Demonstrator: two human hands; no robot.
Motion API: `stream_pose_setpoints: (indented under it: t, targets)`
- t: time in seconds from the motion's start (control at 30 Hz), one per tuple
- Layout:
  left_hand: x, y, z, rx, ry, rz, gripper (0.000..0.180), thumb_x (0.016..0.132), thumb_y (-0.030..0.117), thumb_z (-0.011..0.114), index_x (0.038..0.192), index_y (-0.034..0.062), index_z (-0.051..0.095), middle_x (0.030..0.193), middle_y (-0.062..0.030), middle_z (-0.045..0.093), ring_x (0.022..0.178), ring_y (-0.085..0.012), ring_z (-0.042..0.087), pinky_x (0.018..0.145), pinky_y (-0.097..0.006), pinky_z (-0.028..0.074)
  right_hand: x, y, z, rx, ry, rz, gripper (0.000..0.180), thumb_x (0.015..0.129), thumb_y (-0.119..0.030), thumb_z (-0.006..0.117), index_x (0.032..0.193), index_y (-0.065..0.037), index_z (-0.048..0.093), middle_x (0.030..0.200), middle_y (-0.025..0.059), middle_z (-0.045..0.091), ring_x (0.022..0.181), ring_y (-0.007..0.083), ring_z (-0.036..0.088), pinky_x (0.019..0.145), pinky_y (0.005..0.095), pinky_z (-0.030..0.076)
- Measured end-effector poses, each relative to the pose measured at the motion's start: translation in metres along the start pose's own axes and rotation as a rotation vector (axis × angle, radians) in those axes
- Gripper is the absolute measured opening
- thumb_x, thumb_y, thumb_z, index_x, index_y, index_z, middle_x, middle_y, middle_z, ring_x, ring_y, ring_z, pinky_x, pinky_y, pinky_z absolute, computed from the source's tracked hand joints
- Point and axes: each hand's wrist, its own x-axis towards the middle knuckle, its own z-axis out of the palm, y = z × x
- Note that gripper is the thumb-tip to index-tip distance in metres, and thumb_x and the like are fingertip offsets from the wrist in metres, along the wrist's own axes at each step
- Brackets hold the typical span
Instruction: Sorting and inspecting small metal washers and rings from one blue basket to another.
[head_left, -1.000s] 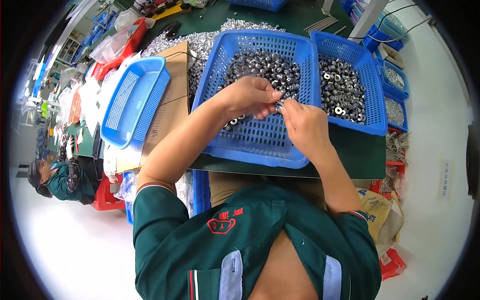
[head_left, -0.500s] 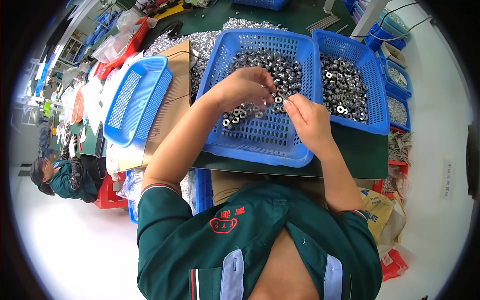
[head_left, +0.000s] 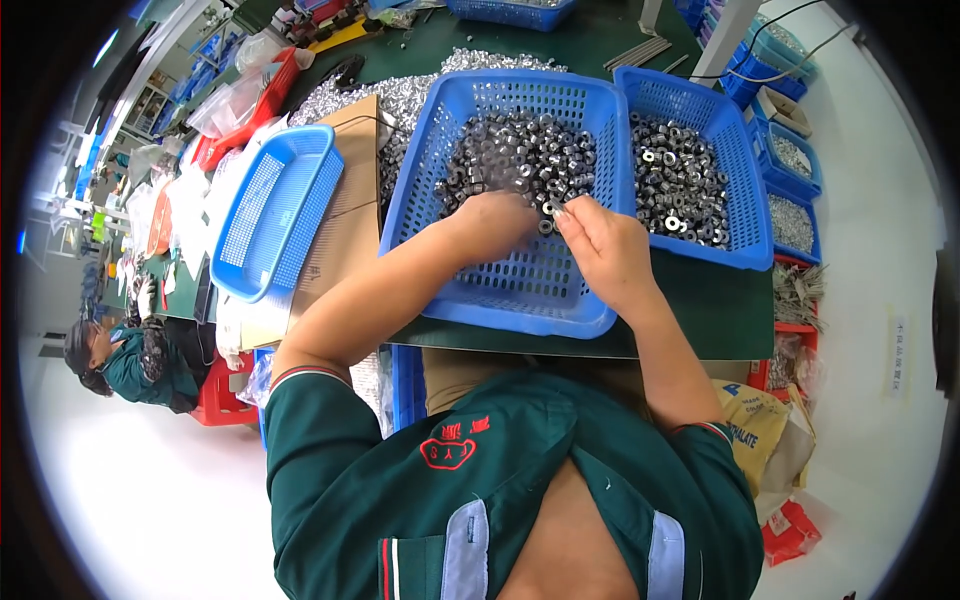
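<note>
1. Dark green worktop [head_left: 710, 300] supports a large blue perforated plastic basket [head_left: 530, 290], with short silvery metal rings [head_left: 560, 150] heaped toward its far side.
2. Right hand [head_left: 610, 250]: thumb and forefinger pinched, apparently on a small shiny piece [head_left: 556, 208], too small to identify, over the basket.
3. Left hand [head_left: 495, 222]: blurred, curled near the rings; I cannot tell whether it grasps any.
4. Best, I judge: hold the right pinch steady, work low, so slips land inside.

One left hand [head_left: 495, 222], one right hand [head_left: 607, 248] and one co-worker [head_left: 130, 365] at left; four blue plastic baskets [head_left: 500, 314] across the table [head_left: 705, 310], one left, two side by side, one far; metal collars [head_left: 550, 150] too many to count.
</note>
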Motion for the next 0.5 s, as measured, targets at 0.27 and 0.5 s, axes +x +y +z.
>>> stream_pose_setpoints:
  t: [0.27, 0.5]
  targets:
    - [-0.006, 0.012, -0.050, -1.808, 0.096, -0.229, 0.018, 0.087, 0.007, 0.055, 0.104, 0.0010, 0.059, 0.084, -0.0049, 0.061, 0.064, -0.0084, 0.050, 0.056, -0.021, 0.037, -0.004, -0.002, -0.002, 0.022, -0.030, 0.067, 0.018, 0.092, -0.021, 0.054, 0.085, -0.004, 0.057, 0.061, 0.0146, 0.055, 0.054, 0.0316, 0.056, 0.050, 0.0382, 0.040]
    - [-0.007, 0.008, -0.042, -1.842, 0.008, -0.135, 0.014, 0.091, 0.013, 0.058, 0.101, 0.0029, 0.057, 0.083, -0.0073, 0.062, 0.058, -0.0094, 0.049, 0.049, -0.021, 0.034, -0.001, -0.004, -0.001, 0.025, -0.049, 0.081, 0.017, 0.092, -0.020, 0.054, 0.087, -0.005, 0.061, 0.062, 0.0133, 0.056, 0.054, 0.0303, 0.056, 0.050, 0.0373, 0.041]
